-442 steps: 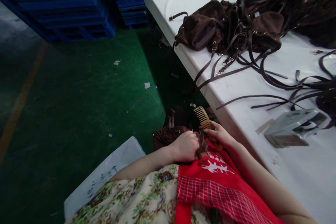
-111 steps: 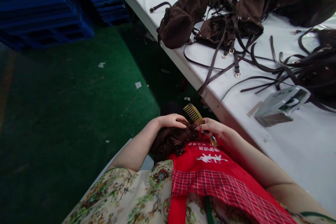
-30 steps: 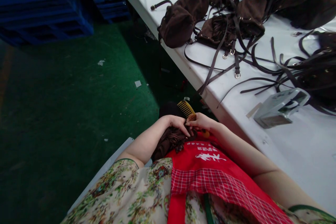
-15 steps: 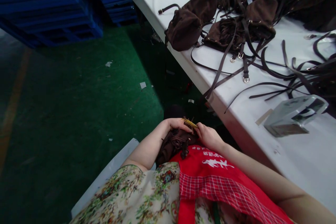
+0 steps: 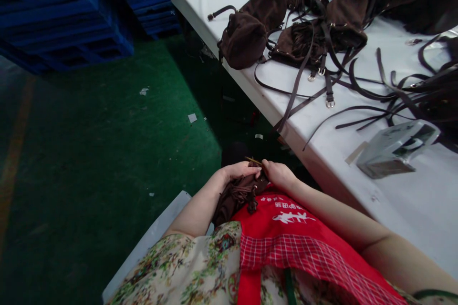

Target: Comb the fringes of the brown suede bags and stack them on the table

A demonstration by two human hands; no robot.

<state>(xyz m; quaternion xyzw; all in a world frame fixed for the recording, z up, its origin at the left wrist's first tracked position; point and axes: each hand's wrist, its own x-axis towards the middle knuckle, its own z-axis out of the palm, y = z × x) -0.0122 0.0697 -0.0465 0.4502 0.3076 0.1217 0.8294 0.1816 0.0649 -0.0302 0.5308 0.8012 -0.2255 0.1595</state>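
Partly under left hand [image 5: 242,170], brown bag [image 5: 234,197].

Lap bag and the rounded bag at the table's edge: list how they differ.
The lap bag is under the left hand; no hand touches the rounded bag.
The lap bag shows gathered folds and dangling strands, while the rounded bag presents a smooth, bulging side.
The lap bag is partly hidden by the hand, whereas the rounded bag lies largely in view on the table.
Both are dark brown.
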